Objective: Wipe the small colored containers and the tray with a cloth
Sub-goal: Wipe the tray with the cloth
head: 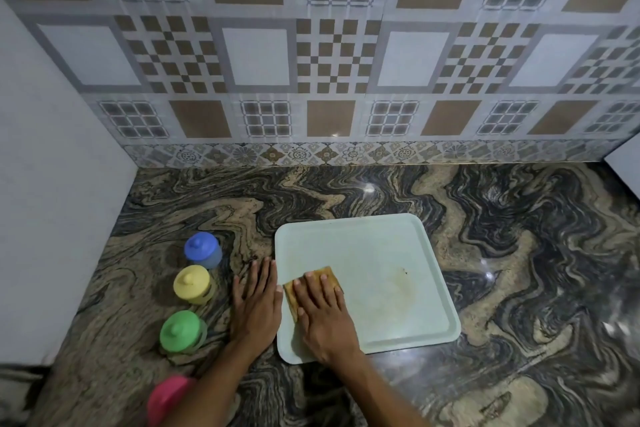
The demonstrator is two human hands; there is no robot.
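Yellow cloth lies under flat right hand on tray.

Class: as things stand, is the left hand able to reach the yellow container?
Probably yes: the left hand lies flat and empty on the counter, with nothing between it and the yellow container.

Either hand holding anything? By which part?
Nothing is in a grip: the right hand presses flat on the yellow-brown cloth on the pale square tray; the left hand lies flat alongside.

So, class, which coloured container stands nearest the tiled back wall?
The blue container, at the row's far end; yellow, green and pink sit further forward.
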